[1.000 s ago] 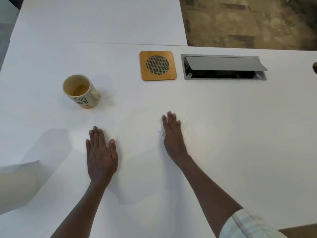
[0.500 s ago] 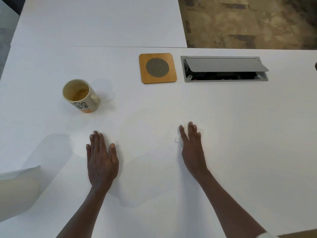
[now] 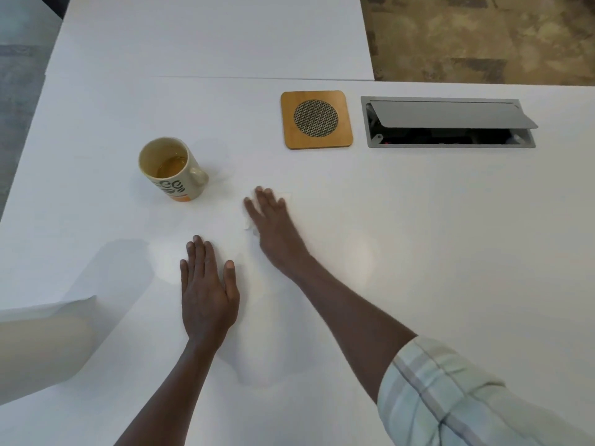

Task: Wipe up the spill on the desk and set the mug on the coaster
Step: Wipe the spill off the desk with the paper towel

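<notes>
A cream mug (image 3: 172, 170) with dark lettering and an orange base stands on the white desk (image 3: 418, 236), some amber liquid inside. A faint clear wet patch (image 3: 222, 169) lies just right of its handle. The square wooden coaster (image 3: 316, 119) with a round mesh centre sits farther back, bare. My right hand (image 3: 270, 220) presses flat on a white tissue (image 3: 286, 197), a short way right of the mug. My left hand (image 3: 206, 291) rests flat on the desk nearer to me, fingers straight, holding nothing.
A grey cable box (image 3: 447, 122) with its lid propped open is set into the desk right of the coaster. A pale rounded object (image 3: 42, 339) sits at the near left edge. A second white tabletop (image 3: 209, 37) adjoins at the back; carpet lies beyond.
My right hand has slid the tissue to the left and forward, towards the mug. My left hand has stayed flat in the same place.
</notes>
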`<state>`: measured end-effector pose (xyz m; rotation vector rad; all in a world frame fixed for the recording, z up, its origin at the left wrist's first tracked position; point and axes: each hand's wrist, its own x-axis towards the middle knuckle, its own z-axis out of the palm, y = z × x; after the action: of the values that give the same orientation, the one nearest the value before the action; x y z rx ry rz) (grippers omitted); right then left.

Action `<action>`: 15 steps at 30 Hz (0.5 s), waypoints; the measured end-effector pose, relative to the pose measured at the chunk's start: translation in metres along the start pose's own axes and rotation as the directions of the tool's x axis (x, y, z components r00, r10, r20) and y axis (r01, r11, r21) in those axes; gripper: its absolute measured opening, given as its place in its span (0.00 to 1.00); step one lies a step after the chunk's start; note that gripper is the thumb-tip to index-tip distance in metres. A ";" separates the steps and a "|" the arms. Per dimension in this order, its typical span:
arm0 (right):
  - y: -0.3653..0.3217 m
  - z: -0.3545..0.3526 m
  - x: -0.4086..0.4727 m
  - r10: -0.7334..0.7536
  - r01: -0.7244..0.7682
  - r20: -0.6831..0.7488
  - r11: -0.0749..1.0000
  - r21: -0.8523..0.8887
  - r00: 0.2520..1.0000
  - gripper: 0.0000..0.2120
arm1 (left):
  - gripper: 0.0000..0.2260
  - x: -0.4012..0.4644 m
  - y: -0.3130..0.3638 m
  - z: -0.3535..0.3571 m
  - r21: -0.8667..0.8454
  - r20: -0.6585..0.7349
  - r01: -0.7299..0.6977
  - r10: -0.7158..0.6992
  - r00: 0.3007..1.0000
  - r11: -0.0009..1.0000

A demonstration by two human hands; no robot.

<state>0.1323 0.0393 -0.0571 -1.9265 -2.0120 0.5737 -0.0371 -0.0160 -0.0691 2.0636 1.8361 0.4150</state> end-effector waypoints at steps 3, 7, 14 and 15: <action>-0.030 0.020 -0.021 -0.108 0.108 0.083 0.994 0.007 0.991 0.28 | 0.29 0.000 0.000 -0.001 -0.072 -0.018 -0.001 0.000 1.000 0.997; -0.048 0.033 -0.072 -0.159 0.150 0.089 0.984 0.100 0.983 0.24 | 0.30 -0.001 -0.004 -0.003 -0.193 -0.025 -0.009 0.005 1.000 0.981; -0.025 0.022 -0.183 -0.136 0.136 -0.005 0.988 0.068 0.991 0.32 | 0.32 -0.001 -0.009 -0.004 -0.215 -0.006 -0.018 0.017 1.000 0.976; -0.013 0.014 -0.194 -0.108 0.110 -0.038 0.992 0.062 0.993 0.31 | 0.32 -0.001 -0.009 -0.004 -0.209 0.000 -0.018 0.018 1.000 0.978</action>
<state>0.1255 -0.1556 -0.0511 -1.7651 -2.0374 0.5669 -0.0465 -0.0160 -0.0697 1.9386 1.6947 0.5847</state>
